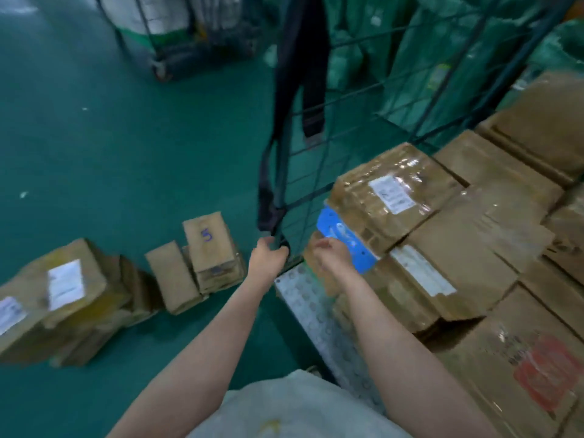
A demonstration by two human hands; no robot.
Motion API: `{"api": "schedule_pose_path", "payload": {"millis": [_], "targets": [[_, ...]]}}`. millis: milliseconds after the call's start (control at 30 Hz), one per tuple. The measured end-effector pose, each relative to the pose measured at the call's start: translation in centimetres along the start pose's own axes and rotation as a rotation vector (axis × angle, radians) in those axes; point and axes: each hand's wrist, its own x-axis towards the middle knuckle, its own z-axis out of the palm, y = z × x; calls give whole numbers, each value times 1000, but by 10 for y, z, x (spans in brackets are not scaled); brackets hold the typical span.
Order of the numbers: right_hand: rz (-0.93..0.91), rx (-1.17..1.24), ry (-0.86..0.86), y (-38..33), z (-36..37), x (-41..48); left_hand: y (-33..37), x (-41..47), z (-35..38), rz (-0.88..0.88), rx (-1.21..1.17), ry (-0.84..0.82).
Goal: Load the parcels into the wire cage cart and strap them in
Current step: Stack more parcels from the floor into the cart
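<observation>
1. The green floor [126, 137] fills the left half. One second cart [170, 42] stands on it at the far end, blurred.
2. One wire cage cart [311, 314] takes up the right side. The edge of its perforated metal base shows bare, and its mesh wall stands upright at the near corner, with green sacks [442, 58] behind.
3. At least seven brown parcels are stacked inside the cart, though blur hides the exact count. The red-printed carton [521, 374] lies nearest. On top, the blue-taped parcel [388, 197], which bears one white label, rests tilted on a carton with a long white label.
4. At least six more parcels lie in a row on the floor, left of the cart. The one marked "5" [210, 245] stands on another, and two at the far left carry white labels.
5. Two dark straps hang on the mesh wall. The long strap [278, 121] loops down to the cart's corner, and the short strap [313, 105] ends free higher up.
6. The left grip [268, 257] is clenched round the lower end of the long strap at the corner post.
7. The right grip [331, 257] is just beside it, at the lower end of the blue-taped parcel. Its fingers are curled, but with the blur I cannot tell whether it is grasping anything.
</observation>
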Motion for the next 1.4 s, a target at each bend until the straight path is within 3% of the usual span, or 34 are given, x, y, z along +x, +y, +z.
{"api": "schedule_pose_path", "payload": {"millis": [167,500,700,1400], "targets": [[41,25,-182,-30,74,-19,-43,6,-81,-107,-181,149],[-64,-124,-484,-85,270,-84,-157,-10,-256,-260,-337,420],[-106,-226,-654,-105,352,-116,-206,-24,-321,-319,-448,553],[-12,-415,-823,-202,587,-61,-255,84,-488,-525,-662,703]]}}
